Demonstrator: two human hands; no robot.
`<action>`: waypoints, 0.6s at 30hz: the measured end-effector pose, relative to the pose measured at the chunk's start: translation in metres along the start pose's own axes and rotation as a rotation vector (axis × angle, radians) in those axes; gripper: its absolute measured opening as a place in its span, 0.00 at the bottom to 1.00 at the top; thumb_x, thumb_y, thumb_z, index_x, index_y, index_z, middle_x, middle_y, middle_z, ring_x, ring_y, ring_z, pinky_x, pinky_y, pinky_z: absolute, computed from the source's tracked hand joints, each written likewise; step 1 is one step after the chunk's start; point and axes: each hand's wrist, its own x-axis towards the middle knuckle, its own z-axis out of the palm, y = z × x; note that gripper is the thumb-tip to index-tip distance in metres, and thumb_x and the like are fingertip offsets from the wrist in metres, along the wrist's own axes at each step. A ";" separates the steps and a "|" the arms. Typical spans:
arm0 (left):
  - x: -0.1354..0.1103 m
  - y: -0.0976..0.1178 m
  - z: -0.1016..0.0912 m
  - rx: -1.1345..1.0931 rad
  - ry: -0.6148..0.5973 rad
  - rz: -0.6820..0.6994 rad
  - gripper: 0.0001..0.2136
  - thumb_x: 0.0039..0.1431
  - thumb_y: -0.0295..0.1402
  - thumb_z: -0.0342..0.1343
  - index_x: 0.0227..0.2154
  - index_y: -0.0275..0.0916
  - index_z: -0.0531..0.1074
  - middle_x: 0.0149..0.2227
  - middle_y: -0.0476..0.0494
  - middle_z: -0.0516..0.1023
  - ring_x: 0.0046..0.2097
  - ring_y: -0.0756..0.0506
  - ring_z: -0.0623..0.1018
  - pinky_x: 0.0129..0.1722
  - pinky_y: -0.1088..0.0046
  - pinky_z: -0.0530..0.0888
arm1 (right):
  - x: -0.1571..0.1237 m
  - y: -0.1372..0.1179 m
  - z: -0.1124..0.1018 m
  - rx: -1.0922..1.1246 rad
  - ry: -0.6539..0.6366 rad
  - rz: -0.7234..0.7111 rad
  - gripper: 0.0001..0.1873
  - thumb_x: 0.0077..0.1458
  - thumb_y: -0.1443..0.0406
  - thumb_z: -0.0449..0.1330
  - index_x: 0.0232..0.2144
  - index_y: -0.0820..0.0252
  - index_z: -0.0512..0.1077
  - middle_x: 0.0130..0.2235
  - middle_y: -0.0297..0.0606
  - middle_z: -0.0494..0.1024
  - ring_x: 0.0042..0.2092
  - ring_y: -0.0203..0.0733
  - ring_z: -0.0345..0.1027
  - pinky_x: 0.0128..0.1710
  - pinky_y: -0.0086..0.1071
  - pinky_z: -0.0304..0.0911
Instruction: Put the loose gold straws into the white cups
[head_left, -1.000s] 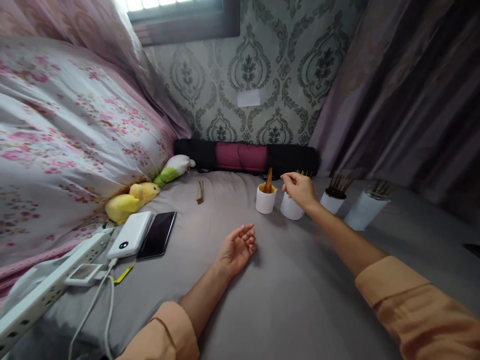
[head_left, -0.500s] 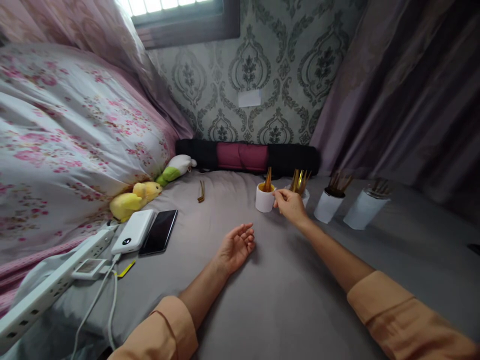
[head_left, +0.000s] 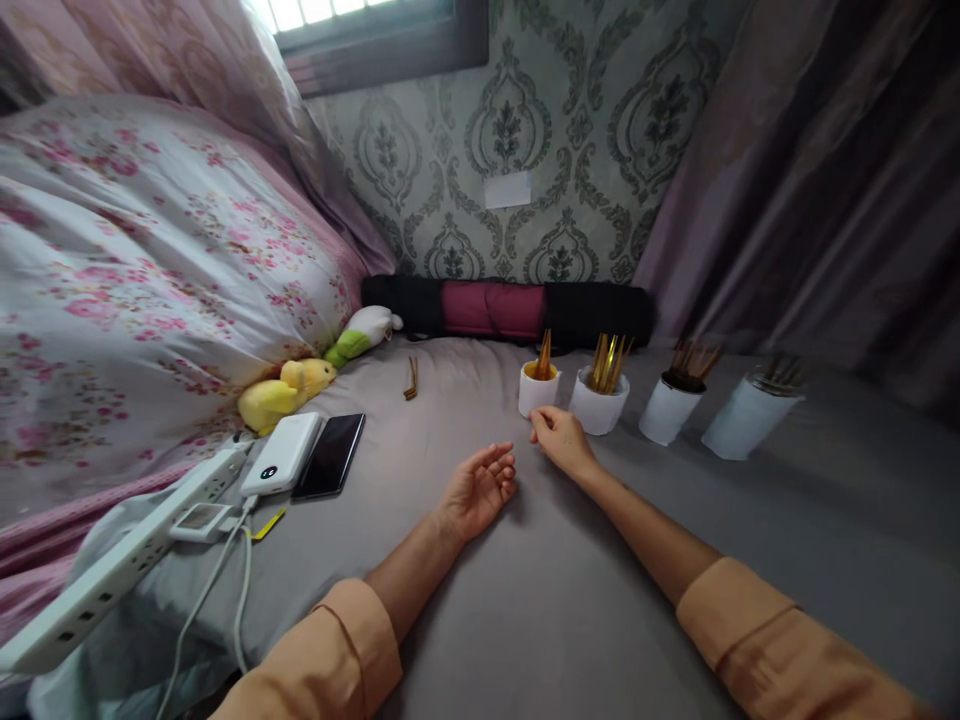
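Note:
My right hand (head_left: 561, 440) is just in front of a small white cup (head_left: 537, 396) with a yellow inside and a few amber sticks (head_left: 545, 357) standing in it. Its thumb and forefinger are pressed together close to the cup's lower edge; anything between them is hidden. To the right stands a wider white cup (head_left: 598, 407) of shiny gold sticks (head_left: 610, 363). Palm up on the grey sheet, my left hand (head_left: 480, 490) has loosely curled fingers apart and holds nothing. Two thin gold-brown sticks (head_left: 412, 378) lie farther off on the left.
Two more white containers with sticks, a dark-rimmed one (head_left: 670, 410) and a tilted one (head_left: 746, 418), stand at right. A power bank (head_left: 281, 455), phone (head_left: 330, 456), power strip (head_left: 135, 555) and plush toys (head_left: 289, 393) lie left. A black and maroon roll (head_left: 495, 308) lies along the wall.
My right hand has moved down and left from the small cup's right side to its front, uncovering the wider cup. My left hand has stayed about the same; the view has shifted slightly.

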 end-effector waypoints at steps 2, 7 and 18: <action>0.000 0.000 0.000 0.003 -0.001 -0.001 0.09 0.55 0.29 0.52 0.37 0.30 0.69 0.28 0.45 0.72 0.27 0.53 0.71 0.26 0.79 0.68 | -0.002 0.002 0.003 0.000 -0.005 0.000 0.16 0.53 0.59 0.48 0.28 0.61 0.72 0.19 0.34 0.73 0.21 0.34 0.64 0.24 0.26 0.56; 0.001 0.000 0.001 0.009 0.006 -0.002 0.09 0.55 0.29 0.52 0.37 0.30 0.69 0.28 0.45 0.72 0.27 0.54 0.71 0.26 0.80 0.68 | -0.007 0.011 0.009 0.017 -0.010 0.005 0.16 0.54 0.60 0.48 0.29 0.61 0.73 0.19 0.33 0.73 0.21 0.34 0.65 0.24 0.26 0.57; 0.001 0.000 0.009 0.079 0.093 -0.012 0.08 0.53 0.28 0.52 0.35 0.30 0.70 0.26 0.44 0.72 0.26 0.54 0.71 0.25 0.80 0.67 | -0.016 0.018 0.016 -0.096 0.033 -0.024 0.19 0.56 0.57 0.46 0.25 0.60 0.72 0.22 0.37 0.75 0.25 0.37 0.67 0.27 0.27 0.56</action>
